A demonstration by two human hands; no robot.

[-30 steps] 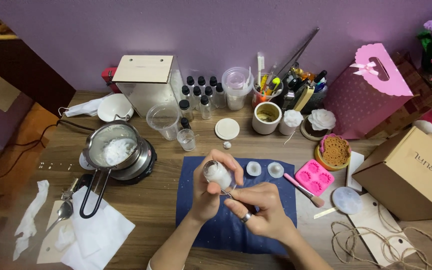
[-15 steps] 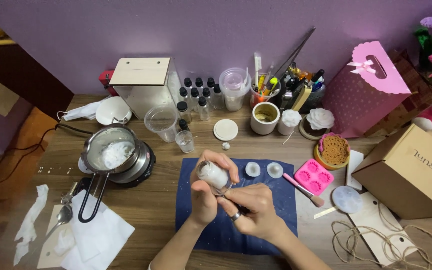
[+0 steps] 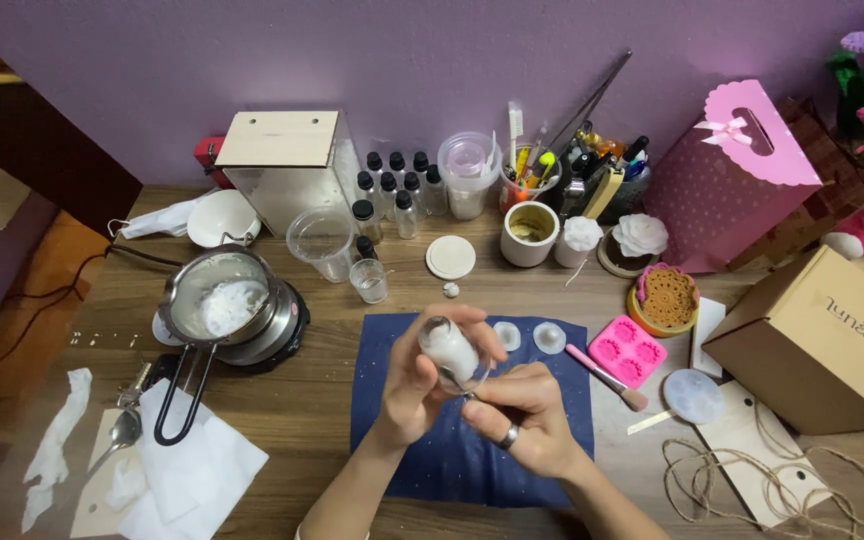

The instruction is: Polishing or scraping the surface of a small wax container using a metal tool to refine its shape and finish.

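Note:
My left hand (image 3: 414,392) holds a small clear glass jar (image 3: 449,349) with white solid inside, tilted on its side above a dark blue mat (image 3: 452,460). My right hand (image 3: 522,415), with a ring on one finger, is closed on a thin metal tool whose tip is at the jar's mouth; most of the tool is hidden by the fingers. Two small round white pieces (image 3: 528,337) lie on the mat just beyond the hands. A metal pot (image 3: 220,300) with white wax sits on a small black hot plate to the left.
A pink silicone mould (image 3: 627,351) and a pink brush lie right of the mat. A cardboard box (image 3: 827,340), twine (image 3: 752,480), a pink gift bag (image 3: 732,185), small dark-capped bottles (image 3: 397,185), plastic cups, a wooden box (image 3: 282,165), white paper towels (image 3: 192,470) and a spoon surround the mat.
The jar has turned in my left hand and shifted slightly right, now lying more on its side. My right hand has stayed close under it with the tool.

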